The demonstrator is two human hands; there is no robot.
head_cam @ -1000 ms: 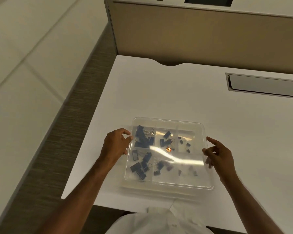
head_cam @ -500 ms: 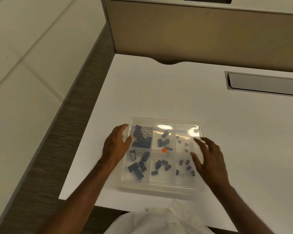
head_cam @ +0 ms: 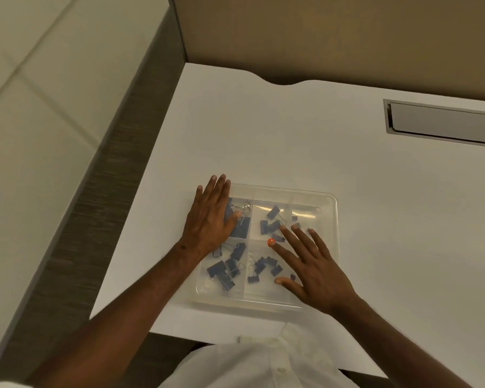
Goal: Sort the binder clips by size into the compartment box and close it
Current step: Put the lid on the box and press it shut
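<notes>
While hands press flat, clear box (head_cam: 314,196) closed, clips (head_cam: 224,271) sorted.

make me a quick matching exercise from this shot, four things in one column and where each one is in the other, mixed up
Things:
1. left hand
2. right hand
3. orange dot
4. metal slot

Places:
A. set into the desk, far right
B. flat on the box, left side
C. middle of the lid, at a fingertip
D. spread over the box's right half

Pairs: 1-B, 2-D, 3-C, 4-A
</notes>
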